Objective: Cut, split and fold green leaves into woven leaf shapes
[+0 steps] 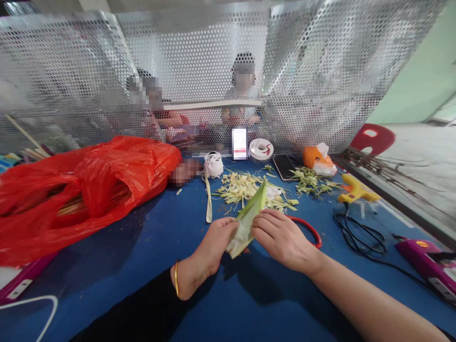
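Both hands hold a pale green, husk-like leaf [249, 214] above the table, its pointed tip upward and its whitish inner side showing. My left hand [217, 244], with a gold bangle at the wrist, pinches its lower left edge between thumb and fingers. On the other edge, my right hand [280, 237] is closed with bent fingers; its thumb is hidden. A red curved loop [313, 231] lies beside my right hand, partly covered by it. Behind the leaf lies a heap of pale yellow-green scraps [242, 186].
On the blue table [149, 266], a red plastic bag [107, 166] fills the left. White string [213, 165], a ribbon roll [261, 149], two phones and a tissue pack [318, 160] stand behind. A yellow glue gun [358, 189], its cord and a purple power strip [429, 266] lie right.
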`<move>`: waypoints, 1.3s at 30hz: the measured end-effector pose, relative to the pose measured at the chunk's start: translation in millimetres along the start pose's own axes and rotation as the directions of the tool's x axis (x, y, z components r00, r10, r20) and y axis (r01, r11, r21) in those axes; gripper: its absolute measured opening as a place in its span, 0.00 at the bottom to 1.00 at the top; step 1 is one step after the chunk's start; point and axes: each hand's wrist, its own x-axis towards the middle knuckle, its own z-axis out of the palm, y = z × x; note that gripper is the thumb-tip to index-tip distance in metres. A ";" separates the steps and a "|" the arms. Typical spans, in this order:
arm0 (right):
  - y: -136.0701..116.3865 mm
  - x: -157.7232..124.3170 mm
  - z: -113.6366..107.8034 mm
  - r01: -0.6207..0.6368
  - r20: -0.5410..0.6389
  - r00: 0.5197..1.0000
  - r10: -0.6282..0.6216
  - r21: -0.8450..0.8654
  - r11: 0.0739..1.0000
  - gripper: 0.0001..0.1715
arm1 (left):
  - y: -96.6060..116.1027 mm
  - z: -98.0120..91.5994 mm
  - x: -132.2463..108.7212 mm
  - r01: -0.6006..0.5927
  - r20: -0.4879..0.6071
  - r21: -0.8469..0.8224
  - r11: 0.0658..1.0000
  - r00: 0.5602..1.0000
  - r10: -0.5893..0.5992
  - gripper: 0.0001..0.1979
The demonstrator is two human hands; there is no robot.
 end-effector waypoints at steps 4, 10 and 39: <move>-2.9 2.4 4.1 0.021 0.042 0.999 -0.023 0.051 0.998 0.14 | -8.4 -1.9 4.5 -0.119 -0.191 0.139 0.983 0.971 0.144 0.11; 2.0 2.0 0.2 -0.082 -0.141 0.984 0.111 0.196 0.977 0.11 | -5.8 -21.0 17.9 -0.305 -0.120 0.732 0.609 0.822 0.556 0.14; 27.7 7.9 7.0 -0.613 -0.260 0.726 0.636 0.175 0.771 0.09 | -11.3 -27.3 -4.1 -0.205 -0.003 0.915 0.349 0.860 0.511 0.14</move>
